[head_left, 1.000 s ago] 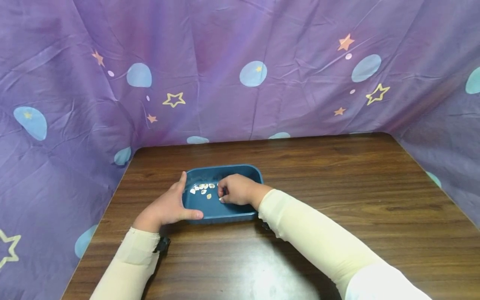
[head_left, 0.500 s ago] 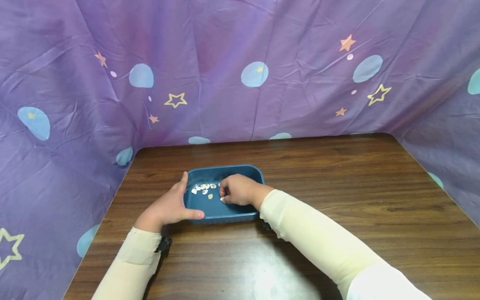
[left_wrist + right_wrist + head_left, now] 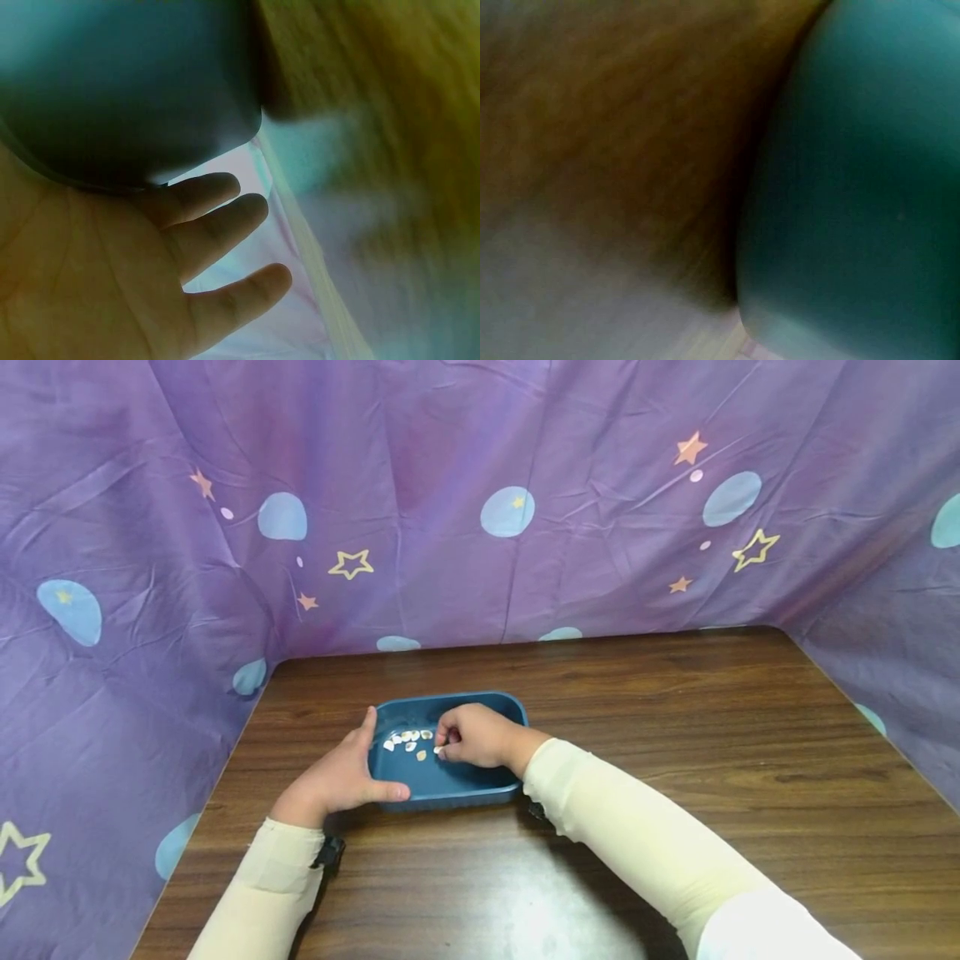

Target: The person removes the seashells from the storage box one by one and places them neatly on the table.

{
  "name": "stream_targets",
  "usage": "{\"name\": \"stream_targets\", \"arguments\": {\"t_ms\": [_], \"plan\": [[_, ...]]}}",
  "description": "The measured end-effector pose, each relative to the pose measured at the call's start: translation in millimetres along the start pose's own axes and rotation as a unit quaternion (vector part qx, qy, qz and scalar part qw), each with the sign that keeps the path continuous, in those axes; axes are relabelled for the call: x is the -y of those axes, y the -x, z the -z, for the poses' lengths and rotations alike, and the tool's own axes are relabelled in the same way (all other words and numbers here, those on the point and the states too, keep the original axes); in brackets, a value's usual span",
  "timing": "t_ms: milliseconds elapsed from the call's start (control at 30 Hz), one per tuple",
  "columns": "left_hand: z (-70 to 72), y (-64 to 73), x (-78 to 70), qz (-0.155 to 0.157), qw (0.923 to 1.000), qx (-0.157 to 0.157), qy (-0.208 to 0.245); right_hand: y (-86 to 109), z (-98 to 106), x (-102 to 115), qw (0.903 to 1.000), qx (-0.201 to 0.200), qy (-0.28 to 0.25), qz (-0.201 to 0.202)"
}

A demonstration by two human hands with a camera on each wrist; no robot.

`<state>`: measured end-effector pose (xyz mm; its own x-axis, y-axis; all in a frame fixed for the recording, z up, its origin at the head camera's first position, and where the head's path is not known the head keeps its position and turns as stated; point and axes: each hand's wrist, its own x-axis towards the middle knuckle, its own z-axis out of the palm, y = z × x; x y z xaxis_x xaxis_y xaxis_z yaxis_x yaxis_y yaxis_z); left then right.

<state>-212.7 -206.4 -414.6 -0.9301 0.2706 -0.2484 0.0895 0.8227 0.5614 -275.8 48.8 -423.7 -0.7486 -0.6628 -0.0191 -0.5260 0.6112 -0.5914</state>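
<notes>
A: Start at the left. What is the left hand (image 3: 337, 777) doing?

B: It spans the left end of the blue bin (image 3: 427, 777), thumb laid across the near rim. The fingers are spread wide and nearly straight; the left wrist view shows three of them extended beside the bin's wall, curled round nothing.

A: And the bin, how would it handle?

B: I'd judge it smooth, stiff plastic, light enough to slide if nudged. The end walls and rim look like the best places to steady it.

A: Moving rightward, what lies inside?

B: Small pale pieces (image 3: 406, 737), perhaps shells, loosely grouped in the left half, with a yellowish piece (image 3: 421, 755) nearer the middle. They look light, hard and possibly brittle; lying flat on that slick floor, they could skate away. I'd take one by opposite edges, gently.

A: The right hand (image 3: 480, 737)?

B: Inside the bin, over its right half, fingers curled in, thumb tip close to fingertip. They appear to pinch a white piece (image 3: 438, 750) by its edge, just right of the yellowish one. The right wrist view shows only the bin's outside and the wooden surface (image 3: 675, 718), so I can't confirm how firm that pinch is.
</notes>
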Motion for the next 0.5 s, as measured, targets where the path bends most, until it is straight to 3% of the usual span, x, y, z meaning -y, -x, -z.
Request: {"name": "stream_targets", "arguments": {"t_ms": [500], "plan": [[0.0,-1.9,3.2,-0.013,0.9999,-0.008,0.004,2.9,14,2,0.9915,-0.062,-0.113,0.016]]}}
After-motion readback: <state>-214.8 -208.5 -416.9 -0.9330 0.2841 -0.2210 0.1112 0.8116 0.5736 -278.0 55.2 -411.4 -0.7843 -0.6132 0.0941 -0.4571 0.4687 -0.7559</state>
